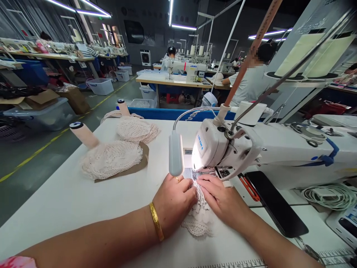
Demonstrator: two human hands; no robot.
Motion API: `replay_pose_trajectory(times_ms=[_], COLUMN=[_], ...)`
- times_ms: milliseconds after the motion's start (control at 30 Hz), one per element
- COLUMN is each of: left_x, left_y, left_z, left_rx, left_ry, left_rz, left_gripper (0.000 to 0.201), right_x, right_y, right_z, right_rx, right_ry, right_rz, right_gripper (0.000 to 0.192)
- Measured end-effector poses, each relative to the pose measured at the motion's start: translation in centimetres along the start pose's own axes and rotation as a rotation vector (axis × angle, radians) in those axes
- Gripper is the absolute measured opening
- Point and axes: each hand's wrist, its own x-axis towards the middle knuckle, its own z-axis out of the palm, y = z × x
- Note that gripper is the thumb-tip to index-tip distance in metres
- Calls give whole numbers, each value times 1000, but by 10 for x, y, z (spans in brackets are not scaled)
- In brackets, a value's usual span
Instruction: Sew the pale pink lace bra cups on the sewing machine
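So the lace piece (198, 214) sits low in the middle of the frame, flat on the white table (69, 197), its top end tucked right under the head of the sewing machine (223, 149). Left hand (174, 201) presses down on its left edge with fingers curled, right hand (223, 199) pins the right edge flat, both fingertips touching the lace just in front of the needle area. Neither hand is really pinching it, more holding it down.

The little lamp (176, 153) on a bendy neck hangs just above the left hand and blocks part of the needle plate. Red scissors (249, 187) and a black phone (276, 203) lie right of the right hand. Further left, two stacks of lace (111, 159) and a thread cone (83, 134). A coiled white cable (331, 195) is at the right edge.

The needle itself is hidden behind the machine head and fingers. A ruler strip (237, 264) is cut off at the bottom. Other people at machines in the upper middle are too far off to make out.
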Motion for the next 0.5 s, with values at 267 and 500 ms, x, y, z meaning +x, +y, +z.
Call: replay_pose_trajectory(times_ms=[267,500], left_x=[2,2], left_y=[0,1], left_z=[3,3], left_rx=[37,55], left_ry=[24,38], left_rz=[-4,6], left_gripper=[13,14], right_x=[0,-4], right_y=[5,9], right_z=[7,13], right_rx=[-30,-92], right_ry=[87,84], right_rz=[-25,-30], right_gripper=[35,37])
